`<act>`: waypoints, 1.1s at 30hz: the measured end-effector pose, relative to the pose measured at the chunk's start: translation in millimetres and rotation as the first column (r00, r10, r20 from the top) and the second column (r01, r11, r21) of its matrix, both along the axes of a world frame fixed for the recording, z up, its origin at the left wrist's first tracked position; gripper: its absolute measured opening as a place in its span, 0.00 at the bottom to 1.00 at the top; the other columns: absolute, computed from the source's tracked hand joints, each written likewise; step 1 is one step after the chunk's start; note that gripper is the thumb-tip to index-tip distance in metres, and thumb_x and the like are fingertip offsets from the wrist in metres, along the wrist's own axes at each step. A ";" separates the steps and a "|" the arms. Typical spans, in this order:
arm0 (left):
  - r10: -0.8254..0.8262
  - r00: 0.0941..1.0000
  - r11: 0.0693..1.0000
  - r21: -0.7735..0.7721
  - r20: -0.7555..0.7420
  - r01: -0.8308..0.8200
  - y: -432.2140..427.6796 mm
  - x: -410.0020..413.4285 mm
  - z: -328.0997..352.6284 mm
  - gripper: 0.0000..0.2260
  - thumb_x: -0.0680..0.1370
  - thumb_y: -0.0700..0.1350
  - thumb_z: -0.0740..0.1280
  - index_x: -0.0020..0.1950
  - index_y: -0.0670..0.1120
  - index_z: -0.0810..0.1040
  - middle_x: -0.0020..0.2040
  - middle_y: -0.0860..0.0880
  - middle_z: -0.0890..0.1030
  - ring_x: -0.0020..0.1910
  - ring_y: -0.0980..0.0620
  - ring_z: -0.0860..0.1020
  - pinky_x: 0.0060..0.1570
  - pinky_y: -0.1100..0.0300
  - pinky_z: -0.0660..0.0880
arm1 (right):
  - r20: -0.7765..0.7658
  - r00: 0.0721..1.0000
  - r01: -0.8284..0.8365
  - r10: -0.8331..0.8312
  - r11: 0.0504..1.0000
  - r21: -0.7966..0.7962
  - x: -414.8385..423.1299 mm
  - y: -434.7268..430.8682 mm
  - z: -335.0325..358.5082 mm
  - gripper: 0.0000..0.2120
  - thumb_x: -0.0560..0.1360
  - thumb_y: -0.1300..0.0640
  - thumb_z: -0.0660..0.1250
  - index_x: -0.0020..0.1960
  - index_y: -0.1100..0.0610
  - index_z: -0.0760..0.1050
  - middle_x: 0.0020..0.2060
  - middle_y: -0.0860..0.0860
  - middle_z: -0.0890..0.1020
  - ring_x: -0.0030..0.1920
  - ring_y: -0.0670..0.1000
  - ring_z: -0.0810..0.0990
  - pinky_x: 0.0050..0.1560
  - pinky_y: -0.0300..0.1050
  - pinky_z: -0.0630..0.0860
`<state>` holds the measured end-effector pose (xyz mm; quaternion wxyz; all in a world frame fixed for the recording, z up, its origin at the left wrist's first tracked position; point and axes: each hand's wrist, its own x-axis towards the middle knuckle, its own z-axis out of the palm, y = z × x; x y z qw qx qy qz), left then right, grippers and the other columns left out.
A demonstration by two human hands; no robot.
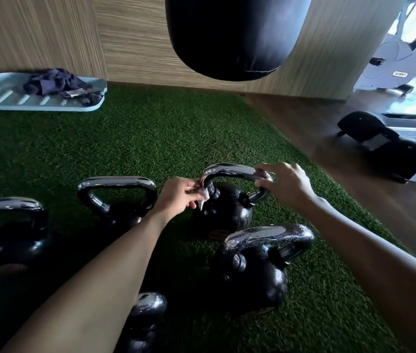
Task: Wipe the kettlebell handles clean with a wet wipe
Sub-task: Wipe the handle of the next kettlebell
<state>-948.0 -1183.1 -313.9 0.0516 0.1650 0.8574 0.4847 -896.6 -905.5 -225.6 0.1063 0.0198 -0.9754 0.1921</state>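
Five kettlebells stand on the turf point(150, 138). Far row, left to right: left kettlebell point(8, 233), second kettlebell point(119, 200), centre kettlebell point(229, 212). The near kettlebell point(252, 273) stands before the centre one, slightly right; the nearest kettlebell point(145, 314) stands left of it, at the near edge. The left hand point(178, 196) pinches the wipe point(203, 195) at the centre handle's left end; the right hand point(286, 183) grips its right end. Far left: a tray point(2, 98), cloth point(53, 82) on it. The bag point(227, 34) hangs far centre before the wall point(130, 47). A machine point(393, 59) stands far right.
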 end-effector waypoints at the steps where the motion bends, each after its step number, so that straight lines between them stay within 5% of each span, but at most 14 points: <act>1: 0.021 0.999 1.000 0.011 0.028 -0.021 0.4 -1.1 1.5 0.08 0.73 0.42 0.78 0.48 0.53 0.86 0.55 0.53 0.86 0.31 0.48 0.84 0.34 0.65 0.78 | 0.007 1.000 0.005 -0.006 1.000 0.009 -2.7 -1.8 2.6 0.10 0.77 0.51 0.73 0.58 0.48 0.83 0.39 0.45 0.81 0.31 0.42 0.73 0.32 0.38 0.66; 6: 0.190 0.982 0.965 0.182 0.006 -0.188 -22.5 -1.4 30.7 0.20 0.72 0.50 0.78 0.62 0.52 0.83 0.54 0.59 0.85 0.30 0.55 0.82 0.28 0.65 0.77 | 0.031 0.999 0.034 -0.034 0.999 0.027 -16.1 -18.0 11.7 0.14 0.76 0.51 0.74 0.62 0.47 0.82 0.48 0.49 0.86 0.36 0.45 0.76 0.33 0.36 0.66; 10: 0.144 0.985 0.884 0.435 0.098 -0.172 -11.3 4.8 68.2 0.23 0.65 0.54 0.79 0.59 0.53 0.85 0.51 0.59 0.87 0.45 0.60 0.84 0.48 0.67 0.78 | 0.079 0.994 0.079 -0.072 0.992 -0.095 -25.1 -26.4 13.1 0.21 0.72 0.47 0.78 0.64 0.42 0.81 0.60 0.47 0.84 0.52 0.49 0.82 0.47 0.43 0.78; 13: 0.062 0.983 0.858 0.494 0.174 -0.141 17.4 8.8 90.5 0.15 0.67 0.52 0.78 0.54 0.58 0.85 0.50 0.62 0.86 0.53 0.64 0.82 0.54 0.67 0.74 | 0.026 1.000 0.013 -0.007 0.973 -0.232 -8.1 -27.2 18.3 0.27 0.68 0.44 0.80 0.66 0.41 0.79 0.64 0.40 0.79 0.62 0.43 0.78 0.59 0.39 0.73; 17: -0.013 0.976 0.877 0.472 0.216 -0.093 46.9 11.5 100.7 0.13 0.65 0.53 0.78 0.49 0.58 0.86 0.50 0.63 0.86 0.55 0.60 0.81 0.62 0.57 0.74 | 0.056 0.993 -0.044 0.100 0.783 -0.621 16.2 -37.4 13.2 0.23 0.68 0.49 0.81 0.61 0.44 0.82 0.52 0.36 0.84 0.51 0.35 0.82 0.52 0.33 0.75; 20: -0.047 0.974 0.894 0.445 0.222 -0.058 58.6 10.8 104.3 0.11 0.70 0.48 0.77 0.52 0.55 0.86 0.45 0.65 0.85 0.52 0.66 0.80 0.64 0.60 0.74 | 0.026 0.991 -0.049 0.131 0.538 -0.842 18.2 -39.7 10.1 0.18 0.72 0.57 0.78 0.60 0.59 0.83 0.38 0.43 0.86 0.29 0.37 0.76 0.31 0.33 0.71; 25: -0.082 0.979 0.929 0.371 0.186 0.007 61.8 6.6 110.0 0.14 0.67 0.53 0.78 0.52 0.57 0.87 0.55 0.59 0.86 0.64 0.56 0.78 0.73 0.52 0.68 | 0.041 0.981 -0.035 0.187 0.387 -0.921 18.8 -31.9 12.3 0.20 0.74 0.54 0.77 0.65 0.54 0.81 0.54 0.53 0.87 0.32 0.45 0.69 0.30 0.36 0.67; 28: -0.103 0.992 0.968 0.235 0.071 0.084 63.6 10.4 114.9 0.17 0.67 0.56 0.77 0.56 0.58 0.85 0.60 0.60 0.83 0.65 0.58 0.76 0.69 0.61 0.66 | 0.056 0.986 -0.003 0.157 0.352 -0.936 17.8 -22.9 11.5 0.14 0.75 0.53 0.76 0.59 0.55 0.84 0.49 0.55 0.85 0.31 0.45 0.67 0.29 0.36 0.65; 31: -0.152 0.987 0.987 0.036 -0.046 0.154 57.4 4.7 122.4 0.17 0.74 0.47 0.76 0.62 0.54 0.83 0.58 0.59 0.83 0.55 0.64 0.81 0.53 0.75 0.75 | 0.100 0.995 0.081 0.026 0.403 -0.911 18.1 -14.8 11.9 0.15 0.69 0.52 0.79 0.54 0.55 0.86 0.45 0.60 0.84 0.29 0.44 0.69 0.28 0.36 0.67; 32: -0.153 0.982 0.982 -0.128 -0.112 0.139 52.6 -0.3 125.0 0.17 0.75 0.47 0.75 0.64 0.54 0.82 0.57 0.58 0.83 0.48 0.66 0.80 0.54 0.77 0.63 | 0.110 0.992 0.123 -0.054 0.442 -0.888 19.8 -13.2 11.2 0.15 0.68 0.51 0.80 0.54 0.54 0.86 0.45 0.59 0.86 0.27 0.43 0.70 0.26 0.36 0.68; 33: -0.155 0.974 0.948 -0.304 -0.168 0.098 46.8 -6.0 128.4 0.18 0.76 0.49 0.75 0.66 0.55 0.81 0.59 0.55 0.83 0.43 0.67 0.78 0.26 0.69 0.62 | 0.127 0.980 0.184 -0.151 0.468 -0.864 21.1 -11.1 8.9 0.17 0.68 0.52 0.80 0.55 0.54 0.85 0.45 0.56 0.87 0.25 0.41 0.71 0.25 0.35 0.69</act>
